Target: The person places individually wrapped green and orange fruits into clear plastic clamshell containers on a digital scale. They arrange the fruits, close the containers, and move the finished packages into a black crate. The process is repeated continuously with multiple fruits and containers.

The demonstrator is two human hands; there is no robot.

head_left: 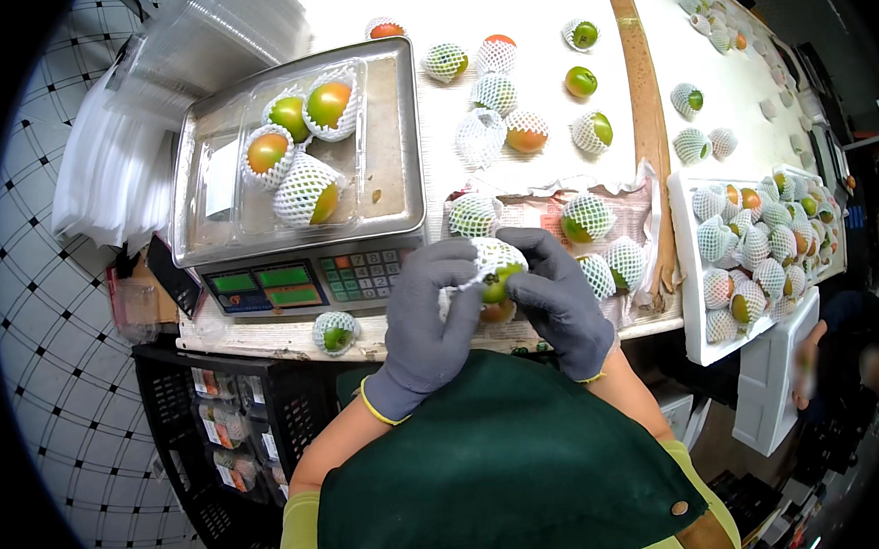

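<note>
A green tomato in a white foam net sleeve (500,263) is held at the table's front edge. My left hand (427,320), in a grey glove, closes on its left side, fingers at the net. From the right, my right hand (563,303), gloved alike, grips it with thumb and fingers. Another tomato (498,312) shows partly beneath it. Left of my hands, a clear plastic box (358,194) with several netted tomatoes (330,105) rests on a digital scale (396,172). One netted tomato (335,333) lies in front of the scale.
Several netted tomatoes (588,217) lie on paper to the right, more beyond. A white foam crate (694,301) of them stands farther right, past a wooden strip (646,95). Stacked clear boxes (204,43) stand back left; a black crate (302,406) with packed boxes is below left. Another person's hand (810,364) shows at right.
</note>
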